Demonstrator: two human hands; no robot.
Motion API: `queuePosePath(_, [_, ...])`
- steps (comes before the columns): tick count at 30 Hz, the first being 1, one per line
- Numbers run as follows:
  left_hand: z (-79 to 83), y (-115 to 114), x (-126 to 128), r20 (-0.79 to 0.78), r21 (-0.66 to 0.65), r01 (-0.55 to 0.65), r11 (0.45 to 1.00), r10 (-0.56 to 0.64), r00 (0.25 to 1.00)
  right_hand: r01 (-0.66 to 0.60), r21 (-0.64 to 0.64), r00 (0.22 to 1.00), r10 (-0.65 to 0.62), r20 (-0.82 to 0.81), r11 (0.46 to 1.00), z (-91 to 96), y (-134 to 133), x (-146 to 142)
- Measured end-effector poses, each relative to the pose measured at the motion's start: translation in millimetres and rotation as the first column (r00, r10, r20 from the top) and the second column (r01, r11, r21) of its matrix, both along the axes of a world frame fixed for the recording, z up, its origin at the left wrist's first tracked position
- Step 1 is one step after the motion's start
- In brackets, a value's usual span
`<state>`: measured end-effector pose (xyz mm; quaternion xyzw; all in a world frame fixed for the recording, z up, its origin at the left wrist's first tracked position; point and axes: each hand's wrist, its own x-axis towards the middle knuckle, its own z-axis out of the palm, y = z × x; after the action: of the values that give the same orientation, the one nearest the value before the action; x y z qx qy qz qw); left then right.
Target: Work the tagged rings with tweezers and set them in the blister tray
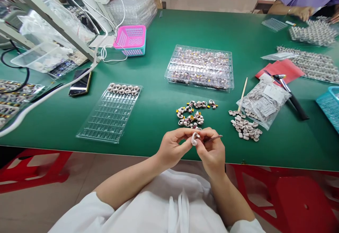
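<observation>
My left hand (pixel 172 146) is closed, pinching a small white C-shaped piece (pixel 194 139) that looks like an earbud shell. Close against it, my right hand (pixel 213 153) has its thumb and fingers at the same piece. A thin metal tool (pixel 215 137) sticks out to the right from the right hand's fingers; its kind is not clear. Just beyond both hands lies a cluster of similar white curved pieces (pixel 189 121) with yellow tabs. To their right is a pile of small pale caps (pixel 246 127).
At left lie a clear slotted tray (pixel 102 120) with ring pieces in its far rows and a phone (pixel 80 82). Filled clear trays (pixel 200 69) sit ahead. Rightward are a bag of caps (pixel 265 100), a hammer (pixel 291 95) and a blue basket (pixel 329 107). A co-worker's hand (pixel 304 13) is at far right.
</observation>
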<state>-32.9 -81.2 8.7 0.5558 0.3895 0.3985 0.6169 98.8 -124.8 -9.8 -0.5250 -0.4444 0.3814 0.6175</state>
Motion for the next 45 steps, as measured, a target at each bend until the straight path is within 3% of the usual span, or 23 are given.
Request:
queuePosePath(7, [3.0, 1.1, -3.2, -0.033, 0.083, 0.040, 0.996, -0.038, 0.999, 0.019, 0.037, 1.000, -0.019, -0.015, 0.999, 2.2, 2.3, 1.7])
queuePosePath(20, [-1.4, -0.2, -4.8, -0.033, 0.077, 0.074, 0.994, -0.072, 0.997, 0.043, -0.060, 0.999, -0.044, -0.006, 0.997, 6.5, 3.9, 1.2])
queuePosePath(31, [-9.9, 1.0, -6.2, -0.049, 0.114, 0.106, 0.988, -0.101, 0.994, 0.033, -0.043, 0.998, -0.035, -0.049, 0.999, 1.8, 5.2, 2.3])
queuePosePath(38, [-1.2, 11.1, -6.7, -0.061, -0.016, 0.215, 0.976, -0.216, 0.975, -0.079, -0.142, 0.996, 0.084, 0.030, 0.987, 3.4, 5.1, 19.1])
queuePosePath(45, [6.0, 14.9, -3.0, 0.023, -0.088, 0.143, 0.986, -0.142, 0.990, -0.254, -0.173, 0.962, 0.266, 0.052, 0.952, 13.2, 1.9, 37.6])
